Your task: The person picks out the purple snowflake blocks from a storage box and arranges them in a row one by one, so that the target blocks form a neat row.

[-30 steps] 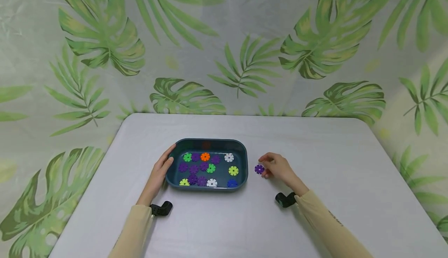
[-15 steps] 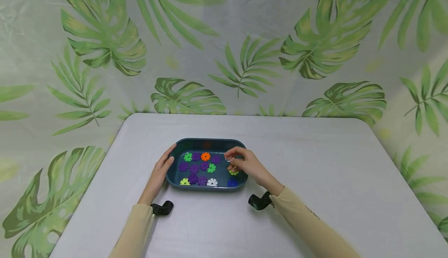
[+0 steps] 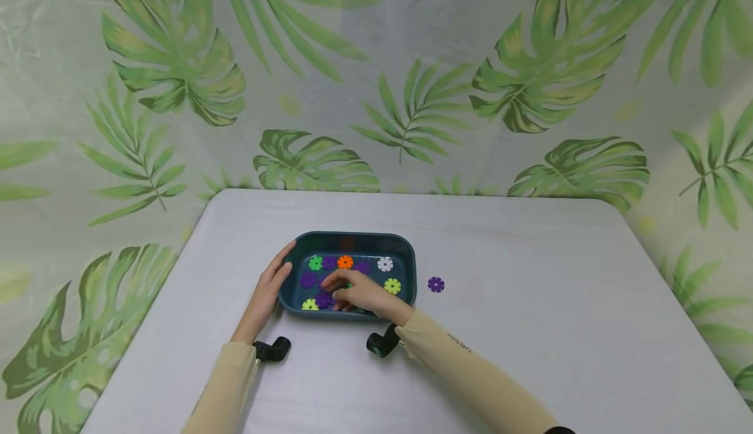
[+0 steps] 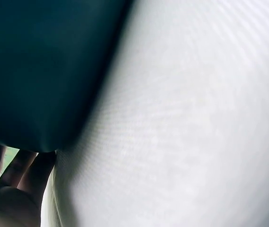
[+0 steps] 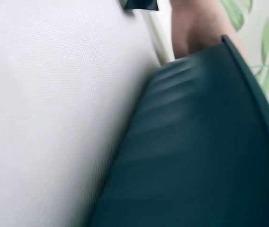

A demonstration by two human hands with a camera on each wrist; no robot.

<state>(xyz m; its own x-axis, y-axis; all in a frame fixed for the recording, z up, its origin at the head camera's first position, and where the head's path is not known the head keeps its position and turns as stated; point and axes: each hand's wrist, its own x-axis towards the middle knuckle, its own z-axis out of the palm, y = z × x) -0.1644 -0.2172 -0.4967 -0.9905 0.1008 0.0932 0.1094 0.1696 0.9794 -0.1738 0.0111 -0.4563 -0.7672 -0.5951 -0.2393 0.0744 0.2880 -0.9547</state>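
Observation:
A dark teal tray (image 3: 406, 251) holds several notched plastic snowflake discs, among them an orange one (image 3: 344, 262), a white one (image 3: 385, 264) and a yellow one (image 3: 392, 285). My left hand (image 3: 267, 290) grips the tray's left end, thumb at the rim, fingers along the outer wall. In the left wrist view, its fingers (image 4: 34, 172) lie against the tray wall (image 4: 40, 71). My right hand (image 3: 361, 291) reaches over the front rim into the tray. Its bent fingers and thumb stand apart above purple discs (image 3: 323, 300), hiding some of the discs.
One purple snowflake disc (image 3: 436, 284) lies on the white tabletop (image 3: 529, 277) to the right of the tray. Each wrist wears a black camera, such as the right one (image 3: 382, 341). A leaf-patterned cloth (image 3: 435, 94) hangs behind the table.
My right hand has let go of the purple disc on the table and moved left into the tray, over the discs at its middle. My left hand stays on the tray.

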